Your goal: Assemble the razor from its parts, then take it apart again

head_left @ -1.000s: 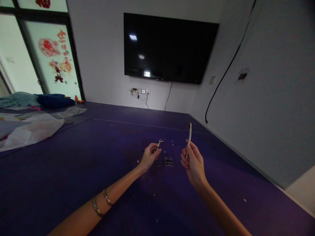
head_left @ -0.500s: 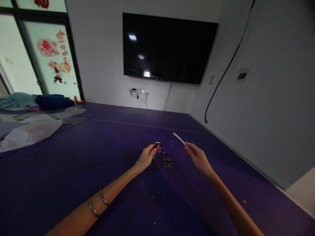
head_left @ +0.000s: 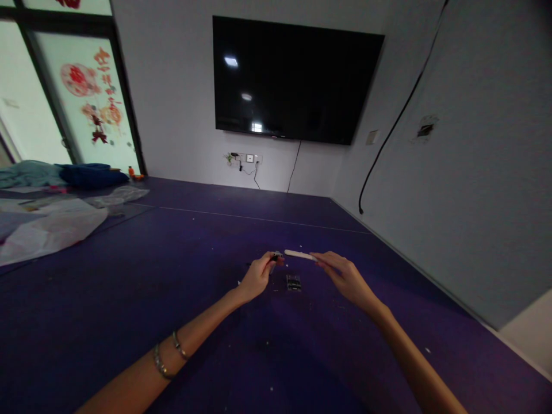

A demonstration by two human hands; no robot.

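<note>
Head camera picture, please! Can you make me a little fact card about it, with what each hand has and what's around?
Left hand: holds a small black-and-silver thing, too small to name
Right hand: holds a pale, slim stick by one end
Stick's free end: points at the left hand's thing, very close; touching or not, I can't tell
Left forearm: two bracelets
Nearby: small dark object on the purple surface
On the wall: big television, screen dark with light reflections
</note>
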